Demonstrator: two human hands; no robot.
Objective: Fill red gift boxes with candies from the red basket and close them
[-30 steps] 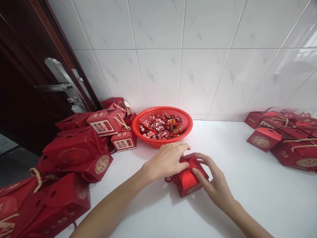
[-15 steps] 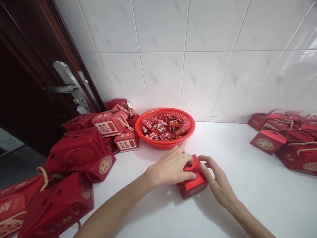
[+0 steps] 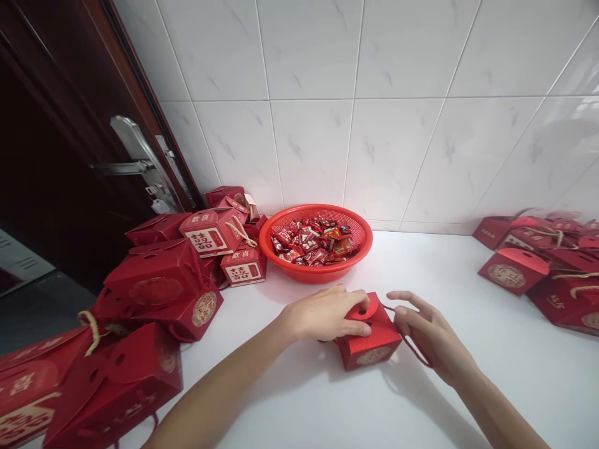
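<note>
A small red gift box [image 3: 374, 340] with a round gold emblem on its front sits on the white tabletop. My left hand [image 3: 325, 315] grips its top flaps from the left, fingers curled over the upper edge. To the box's right, my right hand [image 3: 428, 333] pinches a dark red cord [image 3: 412, 349] between thumb and fingers. The cord runs from the box's right side and loops below the hand. Behind the box stands a red plastic basket [image 3: 314, 274] holding several wrapped candies [image 3: 318, 240].
Several red boxes [image 3: 154, 280] with cord handles are piled on the left, near a dark door [image 3: 56, 125] with a metal handle. More red boxes [image 3: 515, 271] stand at the right, against the white tiled wall [image 3: 309, 149].
My right hand has moved right, away from the box's side, drawing the cord out with it. My left hand stays on the box top; the view has shifted slightly.
</note>
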